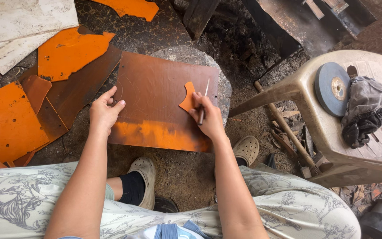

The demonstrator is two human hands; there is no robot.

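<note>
The person is sitting with two feet in pale clogs (pixel 144 177). The left hand (pixel 105 113) is pressing flat, fingers spread, on one brown metal sheet (pixel 155 88) lying on a round stone (pixel 191 55). The right hand (pixel 208 117) is pinching a thin metal pointer (pixel 203 104) beside one small orange cutout (pixel 188 99) — faint lines are showing, so the marking looks only begun. Farther off — one grinding disc (pixel 331 88) is resting on one plastic chair (pixel 315 132).

Scanning whole view from my end: not seeing any package, label, sign or screen anywhere.
</note>
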